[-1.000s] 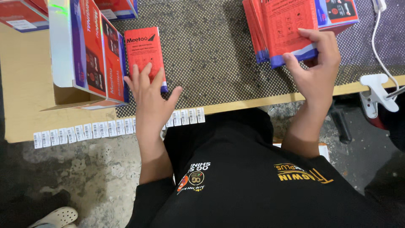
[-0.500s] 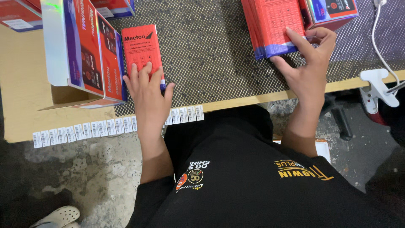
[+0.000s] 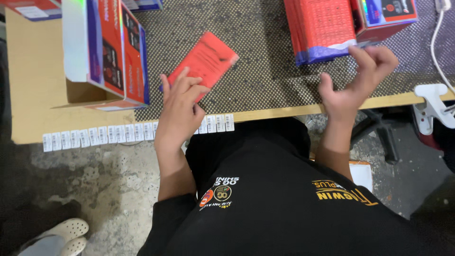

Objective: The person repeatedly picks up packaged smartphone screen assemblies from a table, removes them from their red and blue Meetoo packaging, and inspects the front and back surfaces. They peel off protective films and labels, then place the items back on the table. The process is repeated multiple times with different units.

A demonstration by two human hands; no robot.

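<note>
My left hand [image 3: 182, 102] grips the lower corner of a small flat red box [image 3: 208, 59]. The box lies tilted on the black dotted mat [image 3: 265, 76], with my fingers on top of it. My right hand [image 3: 358, 78] hovers over the table's front edge with curled fingers. Its fingertips reach the pale lower edge of a stack of red boxes [image 3: 320, 26]. Blur hides whether they pinch anything.
An open carton [image 3: 83, 47] with upright red and blue boxes stands at the left. A strip of white labels [image 3: 118, 133] hangs along the table edge. A red and blue box [image 3: 386, 14] sits top right, a white clamp [image 3: 431, 106] and cable at the right.
The small red box has turned from upright to tilted and moved right under my left hand. My right hand has come off the stack and pulled back toward the table edge.
</note>
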